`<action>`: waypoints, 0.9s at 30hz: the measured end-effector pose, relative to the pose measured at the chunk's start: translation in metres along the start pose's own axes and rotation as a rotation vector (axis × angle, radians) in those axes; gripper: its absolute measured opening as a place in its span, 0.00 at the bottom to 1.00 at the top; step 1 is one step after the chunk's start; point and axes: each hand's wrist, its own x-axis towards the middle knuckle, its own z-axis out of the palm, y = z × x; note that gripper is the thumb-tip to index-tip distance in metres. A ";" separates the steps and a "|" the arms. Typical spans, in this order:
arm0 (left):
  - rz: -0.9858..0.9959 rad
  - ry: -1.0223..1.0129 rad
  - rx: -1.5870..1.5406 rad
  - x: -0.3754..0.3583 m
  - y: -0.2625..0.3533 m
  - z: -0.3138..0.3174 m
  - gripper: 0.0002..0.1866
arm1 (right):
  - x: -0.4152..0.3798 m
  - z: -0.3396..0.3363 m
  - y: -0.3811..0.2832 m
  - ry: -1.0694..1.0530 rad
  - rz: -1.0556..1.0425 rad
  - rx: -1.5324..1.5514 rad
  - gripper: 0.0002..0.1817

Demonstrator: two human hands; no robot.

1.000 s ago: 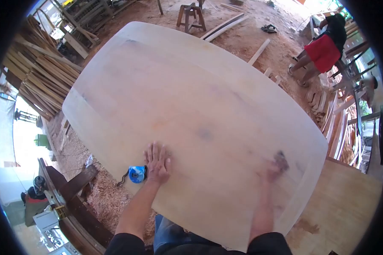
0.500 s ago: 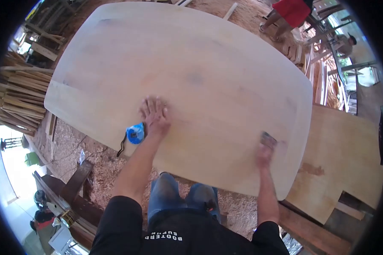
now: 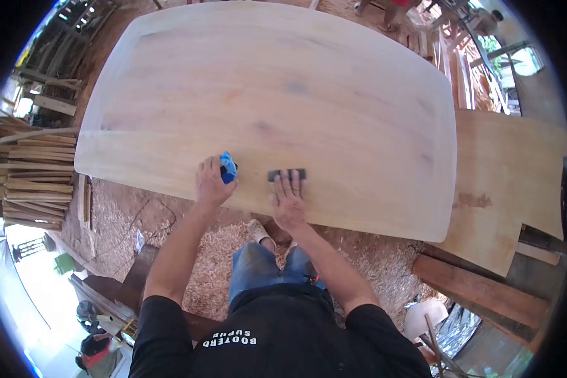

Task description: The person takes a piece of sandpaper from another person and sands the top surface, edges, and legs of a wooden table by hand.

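A large pale wooden tabletop [image 3: 334, 120] with rounded corners lies in front of me, with faint dark smudges on its surface. Near its close edge my left hand [image 3: 211, 183] grips a blue tape measure [image 3: 228, 167], thumb and fingers curled round it. To the right of that, my right hand [image 3: 288, 198] presses on a dark, flat sanding block [image 3: 276, 176], fingers laid across its top. The block rests on the wood; its underside is hidden.
Stacked wood strips [image 3: 41, 183] stand at the left. A plywood sheet [image 3: 510, 176] lies right of the tabletop, above a thick brown beam [image 3: 479, 286]. Wood shavings [image 3: 208, 277] cover the floor by my feet. Other people appear at the upper right and lower left.
My right hand has moved left with the sanding block, from the tabletop's right side toward the middle. My left hand, flat beside the tape measure before, now holds it. The view has shifted.
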 end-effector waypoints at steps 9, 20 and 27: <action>-0.297 0.194 -0.015 -0.095 -0.092 -0.076 0.43 | -0.119 -0.092 0.189 0.021 0.213 0.062 0.32; -0.777 -0.284 0.150 -0.329 -0.201 -0.097 0.45 | -0.140 -0.052 0.184 0.160 0.359 -0.322 0.33; -0.712 -0.242 -0.042 -0.320 -0.314 -0.091 0.46 | -0.003 0.030 -0.121 -0.129 -0.050 -0.069 0.39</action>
